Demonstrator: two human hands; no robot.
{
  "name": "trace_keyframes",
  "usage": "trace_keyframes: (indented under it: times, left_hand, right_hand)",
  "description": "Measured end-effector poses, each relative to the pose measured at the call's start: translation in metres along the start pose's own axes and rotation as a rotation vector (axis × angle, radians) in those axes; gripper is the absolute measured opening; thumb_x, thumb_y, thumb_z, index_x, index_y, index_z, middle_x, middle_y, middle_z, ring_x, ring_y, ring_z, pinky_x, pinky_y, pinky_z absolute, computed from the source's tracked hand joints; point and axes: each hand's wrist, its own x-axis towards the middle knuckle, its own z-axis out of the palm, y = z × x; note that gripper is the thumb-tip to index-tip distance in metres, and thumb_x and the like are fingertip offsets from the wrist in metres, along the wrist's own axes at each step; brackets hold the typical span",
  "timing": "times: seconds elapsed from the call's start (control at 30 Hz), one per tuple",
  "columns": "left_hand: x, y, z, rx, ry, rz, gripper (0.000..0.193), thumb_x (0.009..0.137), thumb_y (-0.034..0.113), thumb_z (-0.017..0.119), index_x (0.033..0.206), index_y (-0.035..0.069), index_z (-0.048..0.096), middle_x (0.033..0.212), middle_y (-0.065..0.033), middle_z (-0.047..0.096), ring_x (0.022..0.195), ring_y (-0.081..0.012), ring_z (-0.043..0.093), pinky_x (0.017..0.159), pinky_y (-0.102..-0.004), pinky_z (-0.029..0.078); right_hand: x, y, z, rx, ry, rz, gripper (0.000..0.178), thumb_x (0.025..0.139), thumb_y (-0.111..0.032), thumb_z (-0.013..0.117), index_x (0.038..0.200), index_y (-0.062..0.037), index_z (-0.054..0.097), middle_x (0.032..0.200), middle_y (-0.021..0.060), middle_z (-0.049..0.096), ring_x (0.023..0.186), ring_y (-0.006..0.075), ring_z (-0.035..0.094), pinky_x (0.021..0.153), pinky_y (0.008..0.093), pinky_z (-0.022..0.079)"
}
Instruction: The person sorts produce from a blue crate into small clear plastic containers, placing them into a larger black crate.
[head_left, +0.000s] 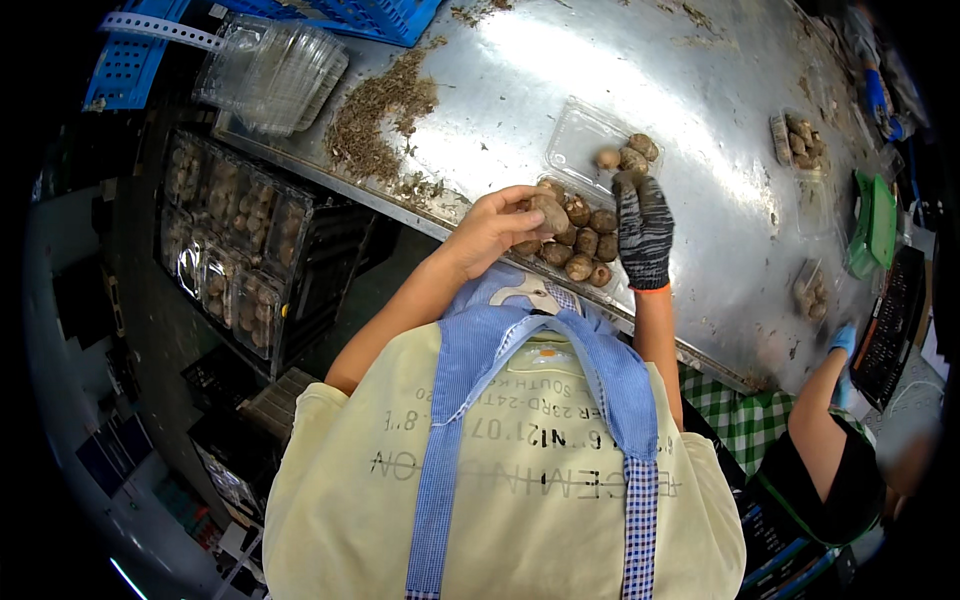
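Observation:
My bare left hand (503,228) is closed around a brown, rough-skinned taro (548,214), held above a cluster of small taros (586,242) at the table's near edge. These sit packed together; the container around them is mostly hidden. Just beyond them lies a clear plastic clamshell part (575,137) with a few loose taros (640,152) at its right side. My right hand (645,232) wears a dark grey striped knit glove with an orange cuff. Its fingers stretch forward, their tips beside those loose taros; the thumb is hidden.
A metal table (480,110) carries a heap of dry brown debris (385,115). Stacked clear clamshells (275,75) and a blue crate (375,18) stand far left. Filled packs sit in a black crate (310,270) at left. Another person (825,440) works at right beside a green container (873,225).

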Motion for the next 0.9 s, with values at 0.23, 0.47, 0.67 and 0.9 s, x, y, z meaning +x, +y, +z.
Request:
trace_keyframes:
  times: [0.23,0.47,0.67,0.9]
  left_hand:
    - [-0.006,-0.004,0.002,0.120,0.086,0.107,0.031,0.083,0.007,0.057,0.112,-0.002,0.049,0.107,-0.0122,0.055,0.097,-0.0182,0.056,0.083,-0.0295,0.048]
    - [-0.009,-0.002,0.007,-0.071,0.020,0.150,0.031,0.086,0.012,0.053,0.113,-0.003,0.049,0.106,-0.0115,0.057,0.092,-0.0173,0.057,0.081,-0.0286,0.049]
    - [-0.008,0.000,-0.009,-0.254,-0.062,0.091,0.034,0.092,0.023,0.044,0.113,-0.003,0.050,0.102,-0.0113,0.059,0.087,-0.0163,0.059,0.076,-0.0274,0.049]
    - [-0.005,-0.006,-0.006,0.070,0.036,0.048,0.036,0.092,0.029,0.046,0.114,0.001,0.052,0.098,-0.0091,0.061,0.082,-0.0131,0.058,0.070,-0.0239,0.048]
  right_hand:
    - [-0.009,-0.031,0.026,-0.244,-0.172,-0.476,0.032,0.071,-0.018,0.059,0.100,-0.0040,0.057,0.083,0.0140,0.058,0.073,0.0305,0.058,0.062,0.0393,0.046]
    - [-0.021,0.005,0.050,-0.210,-0.184,-0.393,0.048,0.075,-0.007,0.051,0.121,0.0028,0.043,0.109,0.0196,0.053,0.096,0.0334,0.054,0.082,0.0398,0.043]
    - [-0.023,0.010,0.048,-0.006,-0.236,-0.148,0.045,0.085,-0.008,0.047,0.127,0.0032,0.037,0.115,0.0189,0.051,0.104,0.0312,0.051,0.090,0.0378,0.039]
    - [-0.004,-0.042,0.028,0.384,-0.465,0.217,0.044,0.076,-0.021,0.069,0.110,-0.0014,0.049,0.100,0.0062,0.056,0.092,0.0153,0.053,0.081,0.0276,0.045]
